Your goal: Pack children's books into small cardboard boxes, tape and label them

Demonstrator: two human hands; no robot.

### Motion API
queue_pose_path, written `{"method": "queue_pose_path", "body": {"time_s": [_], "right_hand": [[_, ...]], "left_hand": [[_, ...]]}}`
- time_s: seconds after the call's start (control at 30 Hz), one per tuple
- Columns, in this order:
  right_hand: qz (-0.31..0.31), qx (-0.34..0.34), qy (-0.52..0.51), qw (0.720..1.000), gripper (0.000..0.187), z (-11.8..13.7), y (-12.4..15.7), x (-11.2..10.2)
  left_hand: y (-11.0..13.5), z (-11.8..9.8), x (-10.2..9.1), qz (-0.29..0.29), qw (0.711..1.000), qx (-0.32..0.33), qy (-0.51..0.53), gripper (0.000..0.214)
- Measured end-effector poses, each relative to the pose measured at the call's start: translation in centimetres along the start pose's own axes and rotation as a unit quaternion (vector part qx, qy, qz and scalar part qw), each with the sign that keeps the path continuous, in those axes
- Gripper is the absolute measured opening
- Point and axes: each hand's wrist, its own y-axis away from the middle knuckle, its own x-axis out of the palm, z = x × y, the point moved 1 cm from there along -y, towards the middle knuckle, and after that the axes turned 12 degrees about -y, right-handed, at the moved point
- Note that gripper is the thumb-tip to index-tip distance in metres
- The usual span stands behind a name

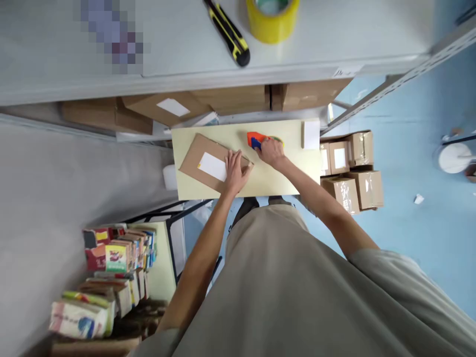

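Brown parcel (206, 151): lies flat on the left half of the cream bench (267, 181), well apart from the right edge, between far and near edges. Long axis oblique: one short end faces the bench's far left corner, the other the middle of the near edge. White label (212, 166) face up, its length along the same axis.

Left hand (235, 171): on the parcel's right-hand end, fingers spread, palm down; appears to steady rather than grasp it. Right hand (272, 151): closed around an orange-and-blue tape dispenser (256, 140), just right of the parcel and apart from it. Dispenser nose points toward the left edge; its length runs roughly parallel to the far edge. Whether tape hangs from it cannot be made out.

Step, as judged: taping the parcel, with the dispenser off the cardboard at this moment. A taping pass calls for the nose to meet the seam squarely while the left hand holds the parcel firm, fingers clear of the cutter.

Surroundings: small white box (311, 135) at the bench's far right corner; stacked cartons (351, 171) beyond the right edge. Grey shelf (178, 44) past the far edge carries a black-and-yellow knife (228, 34) and yellow tape roll (273, 22).
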Motion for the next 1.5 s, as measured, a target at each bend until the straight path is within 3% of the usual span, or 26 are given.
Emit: {"method": "queue_pose_path", "body": {"time_s": [0.13, 0.23, 0.4, 0.47, 0.53, 0.63, 0.73, 0.93, 1.03, 1.1, 1.17, 1.27, 1.4, 1.5], "right_hand": [[-0.047, 0.066, -0.061, 0.995, 0.054, 3.4, 4.9, -3.5], [-0.099, 0.037, -0.09, 0.99, 0.052, 7.7, 7.1, -6.4], [-0.206, -0.057, -0.092, 0.973, 0.047, 15.3, 5.3, -12.3], [-0.25, -0.065, -0.066, 0.964, 0.044, 17.9, 3.0, -14.5], [-0.273, -0.049, -0.035, 0.96, 0.042, 20.2, 0.3, -16.3], [-0.282, -0.024, 0.01, 0.959, 0.042, 22.8, -3.3, -17.7], [-0.278, -0.024, 0.039, 0.959, 0.044, 24.1, -6.1, -17.6], [-0.308, -0.041, 0.032, 0.95, 0.062, 23.7, -9.5, -15.9], [-0.344, -0.066, 0.023, 0.936, 0.069, 23.5, -9.0, -15.3], [-0.367, -0.087, 0.013, 0.926, 0.07, 22.8, -7.2, -14.0], [-0.374, -0.092, -0.004, 0.923, 0.07, 21.0, -4.4, -11.4], [-0.34, -0.054, -0.048, 0.938, 0.069, 15.6, -0.2, -5.2], [-0.226, 0.082, -0.117, 0.964, 0.065, 7.2, 3.8, 4.2], [-0.106, 0.133, -0.137, 0.976, 0.059, 3.4, 5.9, 9.5]], "left_hand": [[-0.1, -2.6, -3.7, -0.146, 0.986, 0.071, 0.028, 0.055], [-1.6, -4.5, -7.9, -0.252, 0.955, 0.154, 0.039, 0.043], [-8.2, -5.3, -16.0, -0.36, 0.91, 0.193, 0.064, 0.041], [-11.4, -4.8, -18.8, -0.353, 0.912, 0.193, 0.08, 0.048], [-14.2, -4.0, -20.9, -0.306, 0.93, 0.184, 0.088, 0.062], [-16.8, -2.3, -22.4, -0.219, 0.958, 0.163, 0.085, 0.079], [-16.9, -0.3, -22.2, -0.17, 0.971, 0.147, 0.082, 0.082], [-12.8, 2.7, -19.3, -0.122, 0.982, 0.116, 0.092, 0.079], [-10.3, 3.6, -17.1, -0.102, 0.987, 0.094, 0.078, 0.076], [-8.2, 4.3, -15.4, -0.08, 0.991, 0.082, 0.064, 0.076], [-5.9, 5.2, -13.5, -0.053, 0.995, 0.065, 0.053, 0.075], [-2.6, 6.3, -10.6, 0.0, 0.999, 0.028, 0.042, 0.075], [0.5, 5.9, -7.2, 0.054, 0.998, 0.002, 0.022, 0.073], [1.8, 4.5, -5.0, 0.058, 0.998, 0.016, 0.006, 0.069]]}}
